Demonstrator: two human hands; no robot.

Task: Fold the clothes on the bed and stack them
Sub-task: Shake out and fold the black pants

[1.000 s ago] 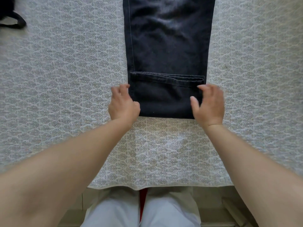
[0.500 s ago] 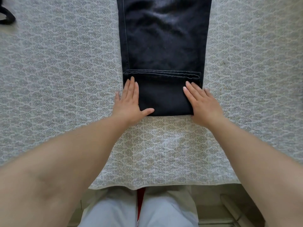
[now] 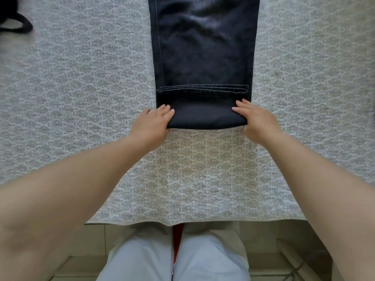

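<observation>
Dark jeans (image 3: 205, 47) laid lengthwise, upper centre, on patterned bedspread (image 3: 81, 88). Folded hem end gripped at both corners by left hand (image 3: 153, 123) and right hand (image 3: 256, 119).

- Left hand (image 3: 152, 123) and right hand (image 3: 256, 120): both are showing bare, with no rings, watches or gloves.
- Forearms: sleeves are not reaching them.
- Below the hands: the person is wearing light trousers (image 3: 142, 258) with a red strip (image 3: 177, 236) between the legs.
</observation>
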